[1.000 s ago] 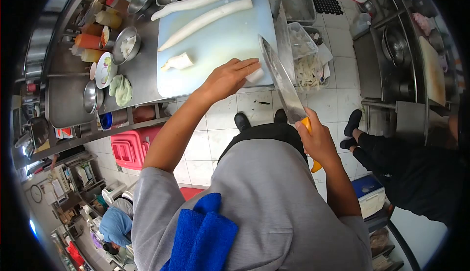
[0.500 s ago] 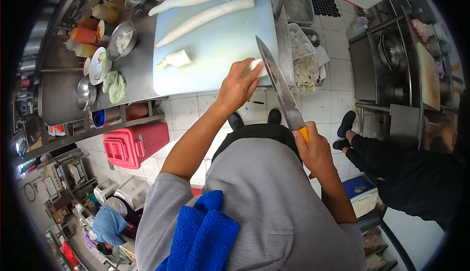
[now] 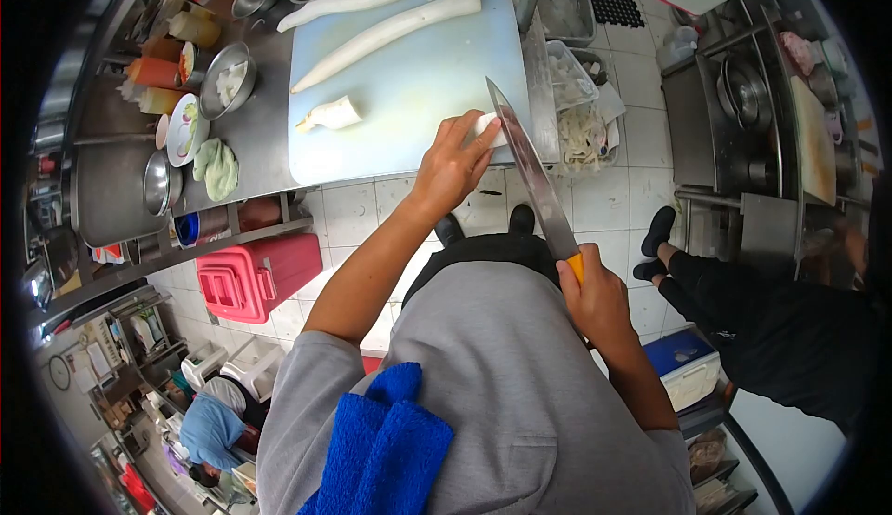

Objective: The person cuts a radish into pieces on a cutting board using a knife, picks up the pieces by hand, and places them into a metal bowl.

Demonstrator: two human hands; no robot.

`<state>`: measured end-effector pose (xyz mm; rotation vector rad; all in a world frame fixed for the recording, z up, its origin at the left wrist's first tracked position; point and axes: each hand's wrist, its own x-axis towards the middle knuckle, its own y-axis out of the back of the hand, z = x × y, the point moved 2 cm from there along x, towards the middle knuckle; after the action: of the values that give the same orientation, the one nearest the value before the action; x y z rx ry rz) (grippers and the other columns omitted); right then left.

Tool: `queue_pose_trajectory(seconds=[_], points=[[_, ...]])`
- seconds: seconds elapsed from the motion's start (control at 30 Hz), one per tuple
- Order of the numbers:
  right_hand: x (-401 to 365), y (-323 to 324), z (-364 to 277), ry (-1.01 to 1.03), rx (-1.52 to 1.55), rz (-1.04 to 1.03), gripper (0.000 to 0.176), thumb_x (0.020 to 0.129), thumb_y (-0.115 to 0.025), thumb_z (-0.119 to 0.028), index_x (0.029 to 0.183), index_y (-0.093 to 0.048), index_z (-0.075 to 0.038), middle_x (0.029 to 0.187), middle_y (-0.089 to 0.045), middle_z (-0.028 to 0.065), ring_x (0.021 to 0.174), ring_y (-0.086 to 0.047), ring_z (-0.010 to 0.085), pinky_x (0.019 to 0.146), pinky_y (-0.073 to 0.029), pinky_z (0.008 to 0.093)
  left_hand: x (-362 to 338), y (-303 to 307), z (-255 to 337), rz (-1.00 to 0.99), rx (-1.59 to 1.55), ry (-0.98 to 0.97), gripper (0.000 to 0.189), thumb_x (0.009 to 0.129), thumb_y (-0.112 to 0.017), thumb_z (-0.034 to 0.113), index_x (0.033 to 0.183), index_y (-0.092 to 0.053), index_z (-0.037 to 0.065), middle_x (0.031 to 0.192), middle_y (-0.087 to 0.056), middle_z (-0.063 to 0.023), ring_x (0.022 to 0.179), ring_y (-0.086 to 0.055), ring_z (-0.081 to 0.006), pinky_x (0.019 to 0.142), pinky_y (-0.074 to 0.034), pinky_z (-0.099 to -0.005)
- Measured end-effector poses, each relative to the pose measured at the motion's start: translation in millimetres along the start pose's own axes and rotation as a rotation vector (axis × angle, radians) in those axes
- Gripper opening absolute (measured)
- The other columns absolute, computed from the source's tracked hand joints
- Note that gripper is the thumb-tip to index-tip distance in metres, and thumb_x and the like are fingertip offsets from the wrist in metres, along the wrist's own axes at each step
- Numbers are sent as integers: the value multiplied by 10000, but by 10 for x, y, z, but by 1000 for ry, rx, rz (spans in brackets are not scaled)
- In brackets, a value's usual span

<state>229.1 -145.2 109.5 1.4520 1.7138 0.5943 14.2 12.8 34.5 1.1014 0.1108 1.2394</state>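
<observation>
On the white cutting board (image 3: pixel 418 87), near its front right corner, my left hand (image 3: pixel 448 164) grips a short piece of white radish (image 3: pixel 496 134), partly hidden by the fingers. My right hand (image 3: pixel 596 292) is closed around the yellow handle of a large kitchen knife (image 3: pixel 537 178). The blade points away from me and lies against the piece, just right of my left fingertips. Two long peeled white radishes (image 3: pixel 386 35) lie across the back of the board. A short radish end (image 3: pixel 333 113) rests at the left.
Left of the board stand metal bowls (image 3: pixel 229 111), a white bowl (image 3: pixel 187 132), sauce bottles (image 3: pixel 153 72) and a pale green cloth (image 3: pixel 216 169). Tubs with peelings (image 3: pixel 583 139) sit at the right. A pink bin (image 3: pixel 246 278) is below. A person in black (image 3: pixel 776 338) is at the right.
The knife has shifted slightly: its tip is a little lower and the handle hand has moved slightly down. My left hand keeps its place on the radish piece.
</observation>
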Motion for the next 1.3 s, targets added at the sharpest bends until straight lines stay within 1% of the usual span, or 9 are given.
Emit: queue_pose_trajectory(seconds=[0.07,0.13,0.27,0.33,0.57,0.63,0.97,1.13,1.3], points=[[-8,8,-6,3,-4,3,297,952,-619,-237,1093,-473,-20,771,-666,201,672,-666,408,587,-532,486,3,7,0,-19,20,-18,516,768,-751,14,1266,-649,103,1245,-575,-149,1042,-577,-328,792,-562,-400],[-6,9,-8,2,24,7,288,956,-614,-226,1099,-462,-27,714,-641,245,670,-643,467,573,-498,521,12,10,1,-27,25,-20,520,767,-752,13,1268,-647,107,1246,-575,-148,1041,-577,-328,786,-564,-399],[18,-1,-19,13,28,-2,299,958,-614,-229,1098,-449,-23,695,-636,239,653,-640,465,558,-497,524,21,13,-5,-34,37,-31,527,766,-752,11,1271,-643,114,1244,-576,-148,1037,-577,-327,770,-570,-395],[55,-3,-35,4,-19,-35,272,962,-616,-225,1024,-451,-18,704,-643,200,624,-656,408,540,-521,483,21,5,-12,-32,36,-33,527,765,-753,12,1270,-642,114,1241,-578,-149,1034,-578,-328,769,-571,-393],[262,-77,-25,21,18,-63,298,981,-591,-254,1020,-412,-19,666,-629,205,621,-645,431,538,-506,507,14,-3,-10,-32,46,-34,530,758,-760,4,1266,-643,101,1228,-587,-156,1016,-580,-334,775,-562,-395],[326,-106,-51,-28,10,-98,309,990,-575,-270,1032,-399,-20,662,-630,210,625,-645,437,542,-503,514,15,-10,-5,-22,36,-32,528,757,-760,1,1264,-645,99,1226,-588,-158,1014,-580,-336,777,-561,-395],[516,-195,-116,-22,41,-85,308,994,-563,-281,1039,-398,-25,680,-637,228,629,-639,452,566,-502,533,-6,-14,-21,-11,31,-35,538,752,-758,-13,1266,-645,96,1229,-592,-155,1032,-583,-338,797,-560,-388],[565,-271,-89,-60,60,-99,309,989,-564,-294,1049,-410,-33,718,-651,242,679,-646,463,594,-503,542,-3,-23,-37,-12,26,-36,551,747,-764,-7,1275,-640,95,1232,-591,-156,1035,-584,-336,805,-559,-382],[443,17,-117,-68,24,-45,322,982,-573,-313,1090,-421,-51,742,-655,246,713,-646,477,634,-501,553,-37,-8,-27,-25,-18,3,600,766,-763,-25,1331,-603,94,1251,-598,-153,1004,-589,-317,840,-538,-380]])
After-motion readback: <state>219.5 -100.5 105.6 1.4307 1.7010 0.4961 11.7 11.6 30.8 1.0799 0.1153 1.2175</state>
